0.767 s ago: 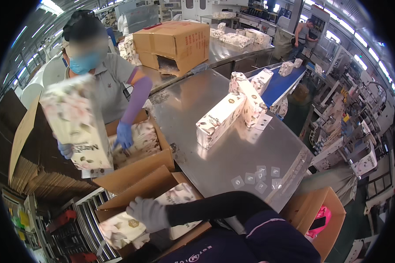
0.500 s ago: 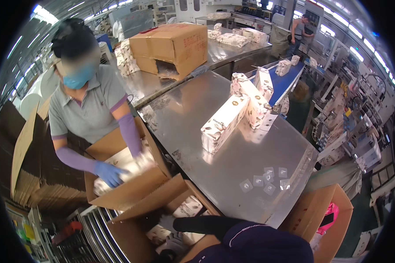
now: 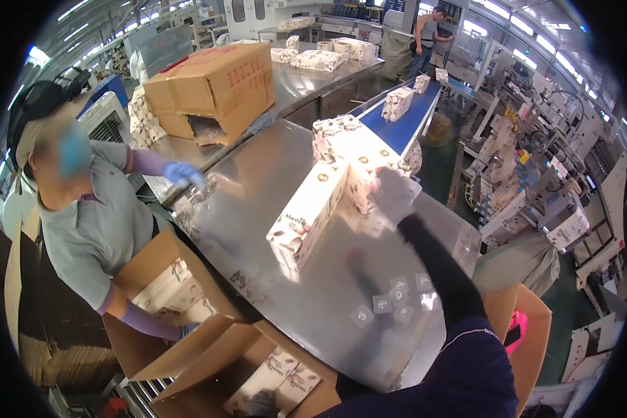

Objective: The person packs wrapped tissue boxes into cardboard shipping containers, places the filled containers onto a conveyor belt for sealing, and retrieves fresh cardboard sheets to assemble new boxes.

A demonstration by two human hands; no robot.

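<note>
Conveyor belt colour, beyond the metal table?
Blue. The belt shows best in the head view, the only one.

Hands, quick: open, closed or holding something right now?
Left hand: on a pack in the box, grip unclear.
Right hand: blurred, at another pack on the table, grip unclear.

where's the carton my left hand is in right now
In the head view, the carton is at the bottom, left of centre, beside the metal table and right of the co-worker's open carton, with floral packs inside.
</note>
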